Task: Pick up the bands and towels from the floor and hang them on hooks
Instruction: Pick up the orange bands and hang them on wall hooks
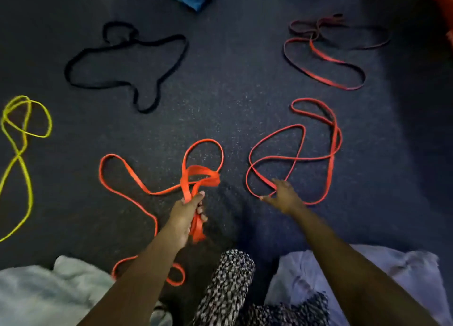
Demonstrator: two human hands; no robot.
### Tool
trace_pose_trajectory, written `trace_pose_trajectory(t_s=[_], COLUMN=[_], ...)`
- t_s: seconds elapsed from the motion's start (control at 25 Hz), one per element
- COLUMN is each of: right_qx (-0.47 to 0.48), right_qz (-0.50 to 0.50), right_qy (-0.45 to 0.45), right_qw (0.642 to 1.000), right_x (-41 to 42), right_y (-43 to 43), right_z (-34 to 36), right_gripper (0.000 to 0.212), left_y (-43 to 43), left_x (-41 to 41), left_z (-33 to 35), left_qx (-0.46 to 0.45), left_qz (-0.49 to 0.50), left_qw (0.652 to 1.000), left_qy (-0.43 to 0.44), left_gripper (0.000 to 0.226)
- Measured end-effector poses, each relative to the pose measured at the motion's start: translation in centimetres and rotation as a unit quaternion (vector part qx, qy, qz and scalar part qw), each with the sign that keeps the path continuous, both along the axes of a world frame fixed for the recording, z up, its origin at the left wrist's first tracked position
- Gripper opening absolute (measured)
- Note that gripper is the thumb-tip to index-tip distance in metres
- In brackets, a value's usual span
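One orange band (196,172) is gripped in our left hand (186,218), our open right hand (282,195) touches a second band (263,180), and the rest litter the floor (232,92).

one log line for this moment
left hand: grips orange band | right hand: open, reaching next orange band | towels: on floor

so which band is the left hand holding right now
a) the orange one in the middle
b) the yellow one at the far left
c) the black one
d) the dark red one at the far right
a, the left hand has its fingers curled round a bunched stretch of the orange band, whose other loops lie on the floor.
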State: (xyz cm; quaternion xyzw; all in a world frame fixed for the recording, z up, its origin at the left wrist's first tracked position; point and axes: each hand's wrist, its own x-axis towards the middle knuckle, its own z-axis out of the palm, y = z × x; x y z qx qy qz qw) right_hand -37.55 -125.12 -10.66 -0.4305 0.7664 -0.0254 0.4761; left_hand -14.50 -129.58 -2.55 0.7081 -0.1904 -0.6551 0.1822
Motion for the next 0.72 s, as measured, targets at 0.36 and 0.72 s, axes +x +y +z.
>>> trace_pose_trajectory(t_s=[0.36, 0.72], right_qx=[-0.001, -0.157], right_qz=[0.021, -0.07], right_qy=[0.14, -0.006], right_qw=[0.99, 0.985], right_x=[9.3, 0.7], right_y=[-0.2, -4.4], right_z=[-12.7, 13.7], right_gripper=[0.022, 0.038], left_y=[-2.1, -3.1], left_x=[-0.6, -0.5], left_z=[-6.6, 11.9], left_qx=[0.013, -0.079], left_qz=[0.021, 0.06], left_qw=[0.999, 0.994], left_qy=[0.03, 0.05], left_gripper=[0.025, 0.026])
